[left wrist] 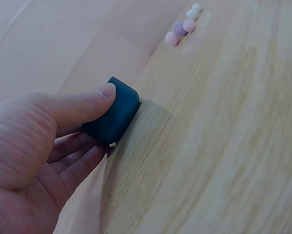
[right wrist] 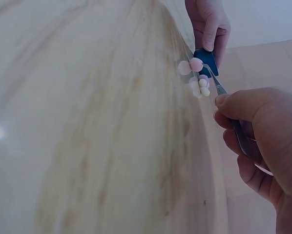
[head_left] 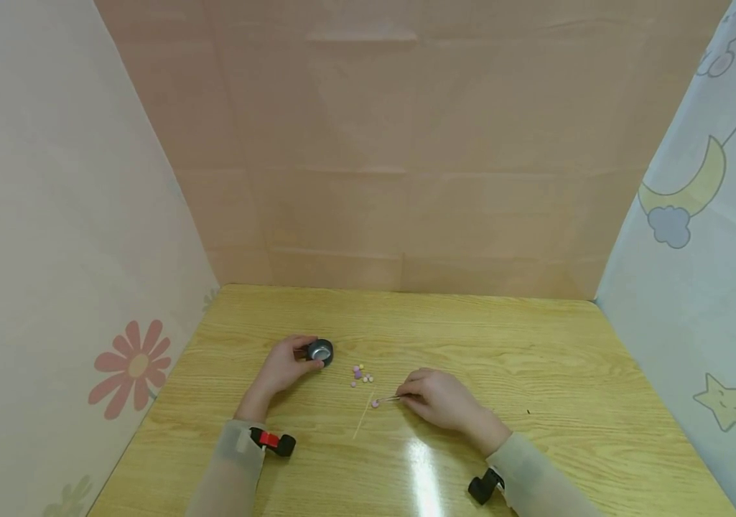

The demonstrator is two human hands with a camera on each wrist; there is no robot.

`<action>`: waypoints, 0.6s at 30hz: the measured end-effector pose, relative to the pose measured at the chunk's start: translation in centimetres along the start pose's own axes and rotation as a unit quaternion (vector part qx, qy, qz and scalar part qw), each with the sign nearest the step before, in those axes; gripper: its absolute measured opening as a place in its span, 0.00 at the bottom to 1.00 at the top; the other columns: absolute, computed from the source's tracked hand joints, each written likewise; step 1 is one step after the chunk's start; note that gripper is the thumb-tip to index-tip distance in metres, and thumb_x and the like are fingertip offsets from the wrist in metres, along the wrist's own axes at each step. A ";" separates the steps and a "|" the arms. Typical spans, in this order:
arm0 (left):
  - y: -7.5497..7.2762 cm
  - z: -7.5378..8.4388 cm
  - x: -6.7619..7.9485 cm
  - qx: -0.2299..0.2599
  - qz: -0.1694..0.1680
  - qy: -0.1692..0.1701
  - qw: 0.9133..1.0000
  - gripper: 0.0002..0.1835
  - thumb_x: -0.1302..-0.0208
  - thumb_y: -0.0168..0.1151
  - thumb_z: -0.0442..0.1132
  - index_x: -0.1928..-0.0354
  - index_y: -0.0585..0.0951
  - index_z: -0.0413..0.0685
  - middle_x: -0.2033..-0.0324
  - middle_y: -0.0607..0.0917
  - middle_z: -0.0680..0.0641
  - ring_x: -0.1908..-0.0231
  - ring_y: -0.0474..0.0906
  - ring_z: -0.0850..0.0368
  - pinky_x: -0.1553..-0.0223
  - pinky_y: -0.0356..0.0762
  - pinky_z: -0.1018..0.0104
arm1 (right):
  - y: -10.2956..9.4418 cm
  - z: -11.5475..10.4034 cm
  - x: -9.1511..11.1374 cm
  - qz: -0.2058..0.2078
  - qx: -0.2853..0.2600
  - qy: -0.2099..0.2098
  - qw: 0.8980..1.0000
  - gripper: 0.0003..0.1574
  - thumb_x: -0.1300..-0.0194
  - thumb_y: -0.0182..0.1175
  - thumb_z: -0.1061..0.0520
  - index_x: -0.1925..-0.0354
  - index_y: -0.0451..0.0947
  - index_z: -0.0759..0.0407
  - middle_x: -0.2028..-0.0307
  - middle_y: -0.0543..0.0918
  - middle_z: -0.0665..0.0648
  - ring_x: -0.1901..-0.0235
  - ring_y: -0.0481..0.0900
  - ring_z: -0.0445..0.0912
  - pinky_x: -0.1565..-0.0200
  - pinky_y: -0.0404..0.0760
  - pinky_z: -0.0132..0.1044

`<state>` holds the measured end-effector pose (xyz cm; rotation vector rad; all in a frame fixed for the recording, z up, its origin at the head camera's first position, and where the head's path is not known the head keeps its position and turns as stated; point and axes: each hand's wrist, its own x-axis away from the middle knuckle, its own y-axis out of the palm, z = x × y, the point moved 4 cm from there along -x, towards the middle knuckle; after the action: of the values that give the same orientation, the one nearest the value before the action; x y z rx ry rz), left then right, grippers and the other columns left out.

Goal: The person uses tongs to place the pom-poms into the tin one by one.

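Observation:
My left hand [head_left: 285,365] holds a small dark round cup [head_left: 320,351] between thumb and fingers, on the table. The left wrist view shows the cup's blue-black side [left wrist: 117,114] under the thumb. With thumb and fingers my right hand [head_left: 443,399] grips metal tweezers [right wrist: 220,87], their bent tips pointing left. At those tips sits a pink ball [head_left: 375,403]; whether they pinch it or only touch it, I cannot tell. Several small pink, purple and pale yellow balls [head_left: 357,374] lie between the hands. Beside the tweezers' tips, a thin pale stick [head_left: 362,421] lies on the table.
The wood-grain table [head_left: 536,352] has a plain pinkish sheet [head_left: 406,179] behind it and patterned sheets at both sides. A tiny dark speck [head_left: 528,411] lies to the right of my right hand. Light glares off the table's front.

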<state>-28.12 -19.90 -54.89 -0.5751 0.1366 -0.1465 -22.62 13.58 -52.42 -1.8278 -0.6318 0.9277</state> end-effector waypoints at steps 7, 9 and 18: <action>0.0 0.2 0.0 0.001 -0.003 0.000 1.000 0.31 0.35 0.80 0.38 0.31 0.82 0.40 0.37 0.82 0.38 0.42 0.84 0.40 0.41 0.85 0.49 | -0.1 0.2 0.1 0.009 -0.018 0.011 1.000 0.07 0.28 0.72 0.57 0.53 0.92 0.52 0.58 0.89 0.45 0.58 0.86 0.39 0.54 0.88 0.39; 0.0 0.1 0.0 0.001 -0.004 0.001 1.000 0.31 0.35 0.80 0.38 0.31 0.82 0.40 0.37 0.82 0.38 0.42 0.84 0.40 0.41 0.85 0.49 | -0.1 0.2 0.2 0.012 -0.023 0.018 1.000 0.08 0.28 0.72 0.57 0.52 0.92 0.51 0.57 0.89 0.45 0.57 0.87 0.40 0.54 0.89 0.40; 0.0 0.3 0.0 0.003 -0.004 0.001 1.000 0.31 0.35 0.80 0.37 0.32 0.82 0.39 0.37 0.83 0.38 0.42 0.84 0.41 0.41 0.85 0.49 | -0.2 0.4 0.2 0.017 -0.050 0.042 0.998 0.09 0.27 0.70 0.58 0.51 0.92 0.52 0.56 0.90 0.45 0.56 0.87 0.40 0.52 0.89 0.43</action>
<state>-28.05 -19.76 -54.67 -0.5690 0.1367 -0.1549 -22.81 14.01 -52.41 -1.9603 -0.6066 0.8503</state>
